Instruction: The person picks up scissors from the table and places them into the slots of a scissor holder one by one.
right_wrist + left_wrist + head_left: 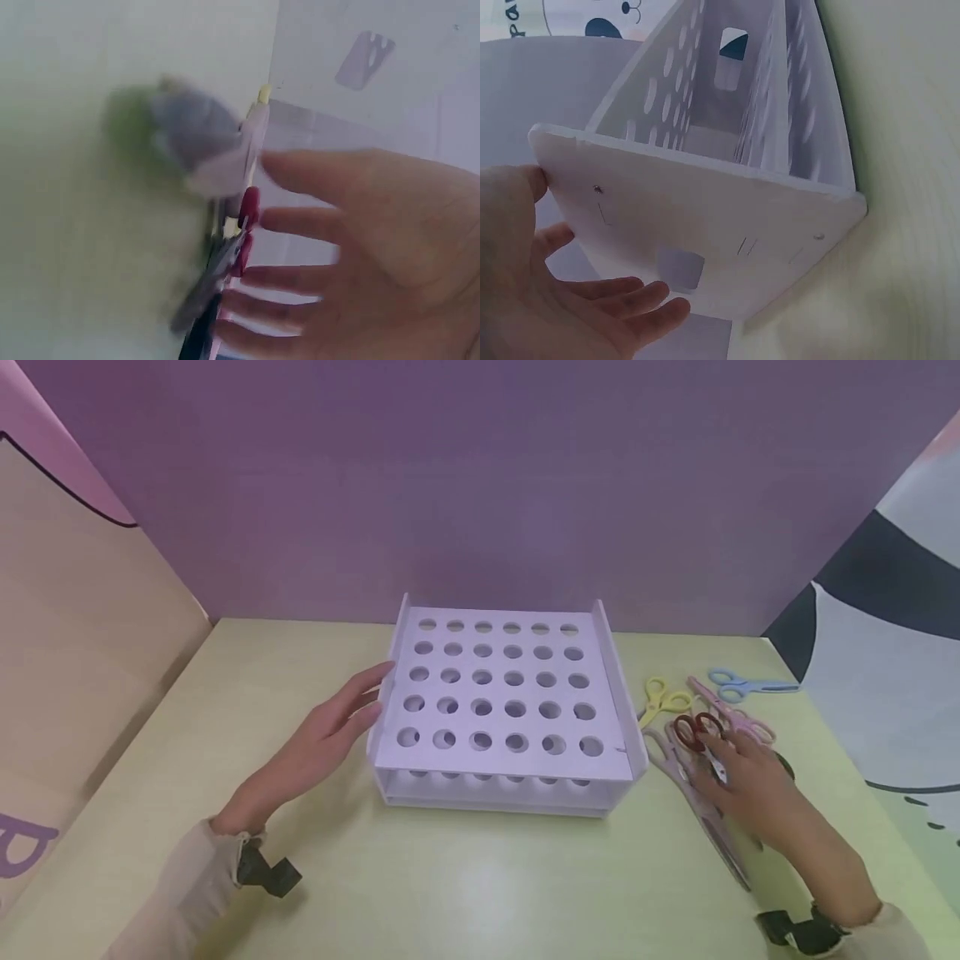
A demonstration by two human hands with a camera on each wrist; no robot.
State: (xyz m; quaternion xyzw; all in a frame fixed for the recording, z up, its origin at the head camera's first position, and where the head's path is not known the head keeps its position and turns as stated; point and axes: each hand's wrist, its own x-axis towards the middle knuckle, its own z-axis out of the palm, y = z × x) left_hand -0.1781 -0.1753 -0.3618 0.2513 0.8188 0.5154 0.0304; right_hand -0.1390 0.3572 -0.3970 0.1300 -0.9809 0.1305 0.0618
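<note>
A white rack with rows of round holes stands in the middle of the table. My left hand is at its left side panel, thumb and fingertips along the panel's edge, the other fingers loosely spread. To the right of the rack lies a pile of scissors. Over it reaches my right hand, fingers extended, with fingertips right at the red-handled scissors. Long pale-pink scissors lie beside that hand, blades toward me. Part of a dark handle shows behind the hand, which hides some of the pile.
Yellow scissors lie close to the rack's right side. Beyond the red pair are pink scissors, and blue scissors lie near the table's right edge. A purple wall rises behind the table, with printed panels at both sides.
</note>
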